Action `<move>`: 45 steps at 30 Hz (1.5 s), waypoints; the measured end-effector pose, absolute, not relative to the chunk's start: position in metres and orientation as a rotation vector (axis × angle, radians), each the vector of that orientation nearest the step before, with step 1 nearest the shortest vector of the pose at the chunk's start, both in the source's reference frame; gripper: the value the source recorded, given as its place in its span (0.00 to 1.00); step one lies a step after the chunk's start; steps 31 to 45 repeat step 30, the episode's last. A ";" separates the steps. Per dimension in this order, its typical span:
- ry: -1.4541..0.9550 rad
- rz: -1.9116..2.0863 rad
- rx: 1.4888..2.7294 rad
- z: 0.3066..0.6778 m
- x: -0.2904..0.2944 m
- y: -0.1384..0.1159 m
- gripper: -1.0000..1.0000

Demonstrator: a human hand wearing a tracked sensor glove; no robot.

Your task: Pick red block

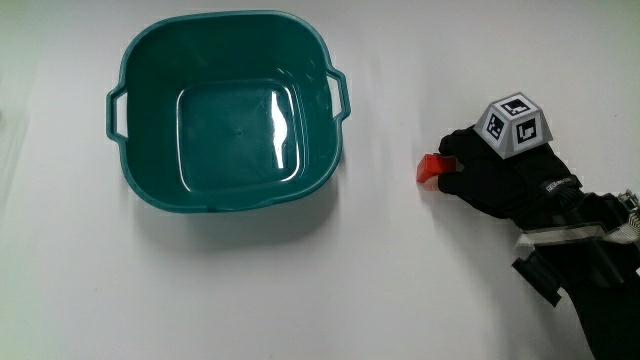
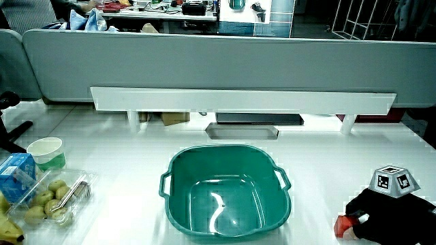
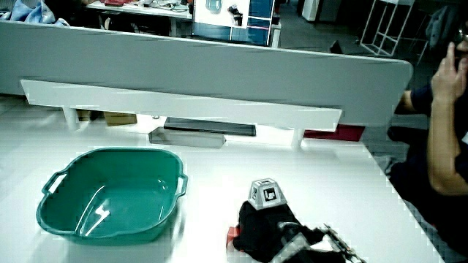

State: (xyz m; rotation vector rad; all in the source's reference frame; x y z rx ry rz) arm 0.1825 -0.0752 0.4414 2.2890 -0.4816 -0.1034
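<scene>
Here the red block (image 1: 431,170) is gripped by the fingers of the hand (image 1: 497,178), low on the bench (image 1: 330,290) and well apart from the green tub (image 1: 228,123).

White table (image 1: 300,290), glossy, overhead light glaring off it. Low grey partition (image 2: 218,64) runs along the table's edge farthest from the person; same one in both side views (image 3: 219,66). A long white shelf-like rail (image 2: 238,101) on short legs sits on the table just in front of the partition, with a flat grey tray (image 2: 242,131) tucked under it. Past the partition: more desks cluttered with stuff (image 2: 136,8), a white metal rack (image 2: 368,19), dark floor (image 3: 322,29). Room is evenly lit, no windows visible.
</scene>
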 end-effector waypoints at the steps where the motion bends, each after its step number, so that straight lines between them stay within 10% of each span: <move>1: -0.482 -0.102 2.294 0.441 0.182 -0.075 0.97; 45: -0.595 -0.097 2.418 0.369 0.159 -0.088 1.00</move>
